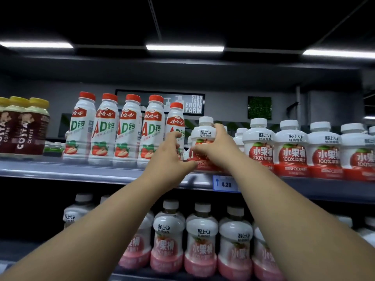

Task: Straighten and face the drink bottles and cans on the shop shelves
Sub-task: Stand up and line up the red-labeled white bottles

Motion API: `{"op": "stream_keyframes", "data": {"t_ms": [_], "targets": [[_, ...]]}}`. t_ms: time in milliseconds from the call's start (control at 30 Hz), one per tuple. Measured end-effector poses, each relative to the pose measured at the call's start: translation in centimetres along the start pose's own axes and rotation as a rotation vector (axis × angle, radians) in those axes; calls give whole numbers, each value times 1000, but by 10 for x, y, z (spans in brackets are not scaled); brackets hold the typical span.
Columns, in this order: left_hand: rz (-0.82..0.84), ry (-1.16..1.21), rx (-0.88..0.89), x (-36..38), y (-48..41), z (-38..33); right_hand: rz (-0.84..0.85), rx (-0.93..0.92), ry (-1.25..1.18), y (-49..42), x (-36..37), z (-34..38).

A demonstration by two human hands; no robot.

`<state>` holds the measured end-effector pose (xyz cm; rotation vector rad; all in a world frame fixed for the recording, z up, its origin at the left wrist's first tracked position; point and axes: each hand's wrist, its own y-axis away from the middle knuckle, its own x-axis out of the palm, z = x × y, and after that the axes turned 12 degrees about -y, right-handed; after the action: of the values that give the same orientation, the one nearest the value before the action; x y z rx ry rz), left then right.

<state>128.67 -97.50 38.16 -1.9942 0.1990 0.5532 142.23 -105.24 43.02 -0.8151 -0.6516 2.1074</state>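
On the upper shelf a squat white bottle with a red apple label stands at the left end of a row of the same apple juice bottles. My right hand wraps around its front and right side. My left hand reaches in from the left, fingers spread, thumb low near the bottle's base and fingertips near the last tall red-capped AD milk bottle. Whether the left hand touches either bottle is unclear.
Left of the gap stands a row of tall AD milk bottles, then yellow-capped Costa coffee bottles. A blue price tag hangs on the shelf edge. The lower shelf holds pink-labelled white bottles.
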Motion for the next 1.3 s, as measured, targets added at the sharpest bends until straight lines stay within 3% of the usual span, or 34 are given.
{"op": "stream_keyframes", "data": {"t_ms": [200,400,467,567,700,833,967,1067,1167,1300], "targets": [[46,-88,-18,9,-12,-15,3,-141,-66,23,-26,-4],[-11,-103,-69,32,-21,-36,-290,-532,350,56,-74,-46],[5,-71,-73,42,-23,-44,-351,-458,541,54,-89,-61],[42,-106,-21,55,-24,-62,-281,-291,632,54,-98,-76],[23,-140,11,59,-24,-67,-265,-311,604,53,-97,-83],[33,-121,90,55,-20,-58,-355,-387,539,52,-89,-82],[-253,-330,241,36,-17,-29,-360,-576,194,56,-57,-60],[-404,-476,202,14,-18,4,-268,-595,-65,53,-24,-30],[-363,-567,77,-4,-21,36,-147,-470,-147,42,8,-3],[-270,-645,-1,-19,-29,60,-3,-226,-26,14,41,14]]}}
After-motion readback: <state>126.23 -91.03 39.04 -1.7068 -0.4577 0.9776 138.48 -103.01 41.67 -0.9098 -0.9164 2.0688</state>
